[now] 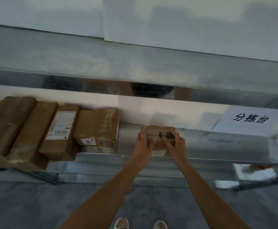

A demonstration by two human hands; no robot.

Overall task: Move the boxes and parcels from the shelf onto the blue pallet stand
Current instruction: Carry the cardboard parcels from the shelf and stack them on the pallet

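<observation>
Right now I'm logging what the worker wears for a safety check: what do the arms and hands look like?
Both forearms are bare, with no sleeves in view. The left hand and right hand wear no gloves, and no watch, ring or wristband shows. The picture is slightly blurred, so fine marks cannot be ruled out.

Both bare arms reach straight out. The left hand (144,142) and right hand (174,143) hold something between them, fingers spread.

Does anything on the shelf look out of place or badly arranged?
Yes. The parcels at the left lean on one another, and the lowest juts past the shelf edge. The small box gripped by both hands sits straight.
</observation>
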